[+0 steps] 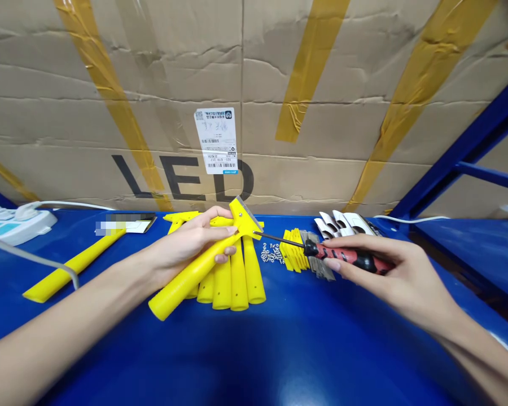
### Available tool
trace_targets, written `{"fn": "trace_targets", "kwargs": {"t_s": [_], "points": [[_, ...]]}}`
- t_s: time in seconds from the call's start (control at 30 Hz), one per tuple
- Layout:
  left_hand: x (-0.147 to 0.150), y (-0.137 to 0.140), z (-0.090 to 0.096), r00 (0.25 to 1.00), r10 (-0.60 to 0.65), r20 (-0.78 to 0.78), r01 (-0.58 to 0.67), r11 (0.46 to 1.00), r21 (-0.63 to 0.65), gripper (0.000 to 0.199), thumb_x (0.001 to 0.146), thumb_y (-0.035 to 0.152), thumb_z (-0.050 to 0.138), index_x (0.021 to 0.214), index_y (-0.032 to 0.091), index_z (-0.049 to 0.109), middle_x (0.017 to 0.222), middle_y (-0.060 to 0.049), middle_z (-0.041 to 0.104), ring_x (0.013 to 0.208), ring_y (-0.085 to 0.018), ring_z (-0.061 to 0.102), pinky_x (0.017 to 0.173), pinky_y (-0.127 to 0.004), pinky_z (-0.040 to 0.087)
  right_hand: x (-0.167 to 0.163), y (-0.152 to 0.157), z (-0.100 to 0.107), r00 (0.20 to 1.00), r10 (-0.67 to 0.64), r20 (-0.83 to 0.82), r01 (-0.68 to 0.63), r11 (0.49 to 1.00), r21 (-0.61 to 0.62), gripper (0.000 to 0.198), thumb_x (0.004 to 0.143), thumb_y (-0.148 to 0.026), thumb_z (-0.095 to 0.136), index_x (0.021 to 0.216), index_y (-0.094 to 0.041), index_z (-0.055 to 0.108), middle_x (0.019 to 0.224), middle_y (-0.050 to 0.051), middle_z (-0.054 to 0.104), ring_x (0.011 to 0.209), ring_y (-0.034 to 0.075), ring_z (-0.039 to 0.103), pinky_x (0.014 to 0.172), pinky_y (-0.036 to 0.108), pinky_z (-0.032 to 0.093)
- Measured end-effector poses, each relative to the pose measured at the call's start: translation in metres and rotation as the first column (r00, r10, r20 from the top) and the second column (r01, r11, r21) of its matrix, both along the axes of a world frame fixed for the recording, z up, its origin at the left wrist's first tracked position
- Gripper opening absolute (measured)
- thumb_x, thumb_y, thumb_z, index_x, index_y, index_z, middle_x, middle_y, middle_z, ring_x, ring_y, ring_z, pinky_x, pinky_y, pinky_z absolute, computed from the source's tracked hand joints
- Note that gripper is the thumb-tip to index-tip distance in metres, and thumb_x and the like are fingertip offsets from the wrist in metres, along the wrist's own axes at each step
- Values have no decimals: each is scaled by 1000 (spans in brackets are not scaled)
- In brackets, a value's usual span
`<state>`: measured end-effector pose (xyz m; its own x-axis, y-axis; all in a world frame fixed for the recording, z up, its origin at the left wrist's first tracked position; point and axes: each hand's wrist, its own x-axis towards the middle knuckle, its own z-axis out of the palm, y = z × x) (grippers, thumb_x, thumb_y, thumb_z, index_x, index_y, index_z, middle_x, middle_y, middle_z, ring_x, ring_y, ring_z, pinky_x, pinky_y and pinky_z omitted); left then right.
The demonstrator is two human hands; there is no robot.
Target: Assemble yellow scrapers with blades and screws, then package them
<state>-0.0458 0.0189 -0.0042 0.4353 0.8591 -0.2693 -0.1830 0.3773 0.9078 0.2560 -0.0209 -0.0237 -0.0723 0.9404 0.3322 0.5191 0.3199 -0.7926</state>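
Note:
A yellow scraper (195, 276) with a metal blade along its head is gripped in my left hand (203, 237), tilted with its handle down to the left. Fingers of my right hand (385, 259) are wrapped round the red and black handle of a screwdriver (347, 258). Its tip meets the scraper's head at a small screw. Behind the held scraper lie several yellow scraper handles (239, 282) side by side. To their right are a small heap of screws (271, 252), a row of yellow plates (294, 248) and grey metal blades (319, 265).
Another yellow scraper (76, 265) with a card cover lies at the left, near a white power strip (25, 228) and its cable. White card sleeves (342, 224) sit at the back right. A large cardboard box (173, 84) stands behind the blue table (245, 361).

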Motion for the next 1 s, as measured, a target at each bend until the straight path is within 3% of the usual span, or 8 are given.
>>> {"fn": "trace_targets", "kwargs": {"t_s": [0.33,0.43,0.53,0.6,0.73,0.8,0.9,1.0], "points": [[5,-4,4,995,72,-73,-71,997,21,29,89,21,70,103,28,45,66,2,61,48,-8,53,47,-15,40,6,-2,3,990,137,30,-138,989,55,30,82,-40,75,110,-30,70,113,8,71,91,26,71,74,39,61],[6,-6,6,986,82,-143,-61,987,146,32,87,24,74,102,27,46,63,4,61,45,-8,52,45,-15,39,3,-1,3,998,19,-59,-17,999,39,29,81,-45,77,101,-27,66,90,5,70,67,20,67,59,33,57],[8,-9,6,966,39,-255,29,966,257,29,87,29,73,102,25,48,61,2,65,46,-8,52,47,-16,40,-1,2,1,971,-153,-183,154,988,-9,31,86,-56,70,90,-26,62,56,-3,54,40,13,48,37,26,38],[10,-11,5,959,44,-279,34,963,268,30,88,30,73,103,24,49,59,1,65,46,-9,52,48,-17,40,0,4,0,946,-188,-265,167,981,-99,35,89,-61,64,89,-26,60,55,-4,51,37,11,41,34,24,30],[16,-14,1,965,151,-216,-96,965,246,36,84,29,77,104,24,48,59,3,64,48,-9,53,49,-17,40,9,9,0,888,-3,-459,-90,980,-180,40,79,-52,78,107,-29,60,99,3,68,71,18,64,57,29,54],[18,-16,-1,966,177,-186,-129,961,245,37,83,28,78,105,24,48,59,3,64,51,-9,54,48,-16,39,12,9,1,900,21,-436,-101,982,-161,38,80,-52,77,105,-29,59,94,2,66,64,16,61,54,28,51],[22,-17,-3,969,193,-155,-151,957,248,36,84,26,76,106,24,48,57,3,63,50,-9,53,48,-15,38,12,7,1,950,-114,-290,78,988,-131,34,90,-60,62,92,-27,55,63,-5,51,41,10,41,39,25,34],[22,-16,-3,963,238,-130,-200,947,251,35,85,23,75,106,24,48,54,4,61,47,-7,50,49,-15,39,9,4,2,951,-48,-304,10,992,-126,37,85,-57,70,103,-29,56,83,0,63,57,14,56,49,28,48]]}}
